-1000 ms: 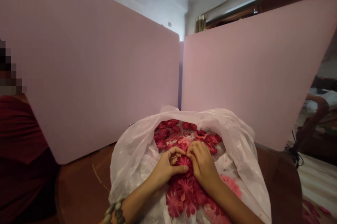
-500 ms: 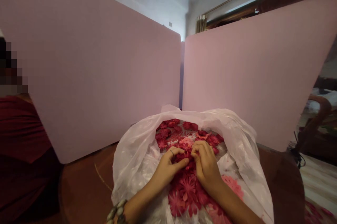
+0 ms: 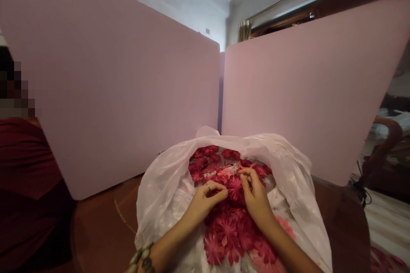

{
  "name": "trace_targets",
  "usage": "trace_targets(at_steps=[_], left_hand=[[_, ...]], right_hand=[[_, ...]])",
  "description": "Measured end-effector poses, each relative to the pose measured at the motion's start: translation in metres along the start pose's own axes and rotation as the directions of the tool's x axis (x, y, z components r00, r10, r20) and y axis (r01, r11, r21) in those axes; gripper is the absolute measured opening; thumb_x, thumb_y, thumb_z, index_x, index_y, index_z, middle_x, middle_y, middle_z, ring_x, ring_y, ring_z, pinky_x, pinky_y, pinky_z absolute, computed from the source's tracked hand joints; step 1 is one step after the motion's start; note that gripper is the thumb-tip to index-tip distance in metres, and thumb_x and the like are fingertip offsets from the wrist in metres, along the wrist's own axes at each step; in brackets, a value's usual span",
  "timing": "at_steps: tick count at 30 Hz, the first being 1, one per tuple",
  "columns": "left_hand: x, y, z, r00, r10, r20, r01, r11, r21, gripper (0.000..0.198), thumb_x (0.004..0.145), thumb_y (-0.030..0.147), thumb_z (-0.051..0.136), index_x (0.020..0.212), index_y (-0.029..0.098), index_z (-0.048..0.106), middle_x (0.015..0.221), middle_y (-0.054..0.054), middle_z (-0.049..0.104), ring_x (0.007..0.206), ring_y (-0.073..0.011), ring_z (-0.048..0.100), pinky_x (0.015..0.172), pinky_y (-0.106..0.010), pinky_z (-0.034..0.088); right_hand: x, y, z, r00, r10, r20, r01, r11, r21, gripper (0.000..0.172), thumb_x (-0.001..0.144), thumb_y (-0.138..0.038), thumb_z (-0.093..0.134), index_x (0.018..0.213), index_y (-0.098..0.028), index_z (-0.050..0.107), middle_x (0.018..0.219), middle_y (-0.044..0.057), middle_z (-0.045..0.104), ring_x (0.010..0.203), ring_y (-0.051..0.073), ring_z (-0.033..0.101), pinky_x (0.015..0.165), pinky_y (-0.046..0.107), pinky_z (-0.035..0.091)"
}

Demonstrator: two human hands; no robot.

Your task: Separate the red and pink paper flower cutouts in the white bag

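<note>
A white plastic bag (image 3: 163,187) lies open on a round wooden table (image 3: 99,226), filled with several red and pink flower cut-outs (image 3: 227,230). My left hand (image 3: 203,202), with a ring and a bead bracelet at the wrist, rests in the pile with its fingers curled against a red flower. My right hand (image 3: 256,198) is beside it, fingers bent and pinching a dark red flower (image 3: 235,187) held between the two hands.
Two pink partition boards (image 3: 128,106) stand upright behind the bag. A person in a dark red top (image 3: 22,179) sits at the left edge. A wooden chair (image 3: 381,145) and cables are at the right; pink petals lie on the floor there.
My right hand has moved up and back in the bag. A single red flower now stands lifted between my two hands. The view has shifted slightly.
</note>
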State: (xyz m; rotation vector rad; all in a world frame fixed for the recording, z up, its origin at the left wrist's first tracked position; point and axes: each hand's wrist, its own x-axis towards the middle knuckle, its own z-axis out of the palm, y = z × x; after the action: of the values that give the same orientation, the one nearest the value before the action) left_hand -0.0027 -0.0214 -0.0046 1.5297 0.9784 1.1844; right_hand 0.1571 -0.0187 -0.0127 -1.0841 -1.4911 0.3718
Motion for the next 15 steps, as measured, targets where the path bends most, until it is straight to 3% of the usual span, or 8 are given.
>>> trace_targets(at_steps=[4, 7, 10, 15], left_hand=[[-0.002, -0.003, 0.004, 0.996, -0.094, 0.005, 0.094, 0.983, -0.156, 0.039, 0.070, 0.053, 0.065, 0.058, 0.016, 0.060, 0.058, 0.002, 0.049, 0.056, -0.0120, 0.042, 0.056, -0.025, 0.034], [-0.001, -0.006, 0.004, 0.995, -0.087, 0.046, 0.093, 0.982, -0.167, 0.039, 0.064, 0.052, 0.071, 0.058, 0.016, 0.057, 0.058, 0.003, 0.047, 0.057, -0.0113, 0.041, 0.056, -0.024, 0.032], [0.000, -0.006, 0.001, 0.997, -0.035, 0.063, 0.043, 0.991, -0.127, 0.039, 0.058, 0.048, 0.077, 0.057, 0.016, 0.055, 0.060, 0.003, 0.047, 0.059, -0.0117, 0.041, 0.058, -0.024, 0.033], [0.000, -0.002, -0.001, 0.997, 0.079, -0.009, -0.079, 0.997, -0.005, 0.041, 0.065, 0.051, 0.070, 0.054, 0.018, 0.047, 0.060, 0.004, 0.042, 0.060, -0.0130, 0.040, 0.060, -0.026, 0.034]], right_hand=[[-0.002, -0.002, 0.001, 1.000, -0.002, 0.028, 0.000, 0.999, 0.047, 0.019, 0.090, -0.034, 0.040, 0.092, -0.020, 0.054, 0.086, 0.005, 0.064, 0.081, 0.019, 0.061, 0.074, 0.029, 0.046], [-0.003, -0.004, 0.002, 0.998, 0.040, 0.056, -0.046, 0.992, 0.118, 0.020, 0.088, -0.037, 0.044, 0.093, -0.020, 0.055, 0.083, 0.004, 0.064, 0.077, 0.018, 0.061, 0.072, 0.029, 0.047], [-0.002, -0.008, 0.004, 0.978, 0.124, 0.166, -0.169, 0.942, 0.289, 0.026, 0.079, -0.041, 0.058, 0.095, -0.020, 0.058, 0.081, 0.003, 0.064, 0.076, 0.018, 0.062, 0.070, 0.029, 0.049], [-0.001, -0.016, 0.004, 0.900, 0.286, 0.328, -0.412, 0.802, 0.432, 0.042, 0.056, -0.035, 0.079, 0.092, -0.019, 0.062, 0.076, 0.001, 0.065, 0.075, 0.018, 0.062, 0.072, 0.031, 0.049]])
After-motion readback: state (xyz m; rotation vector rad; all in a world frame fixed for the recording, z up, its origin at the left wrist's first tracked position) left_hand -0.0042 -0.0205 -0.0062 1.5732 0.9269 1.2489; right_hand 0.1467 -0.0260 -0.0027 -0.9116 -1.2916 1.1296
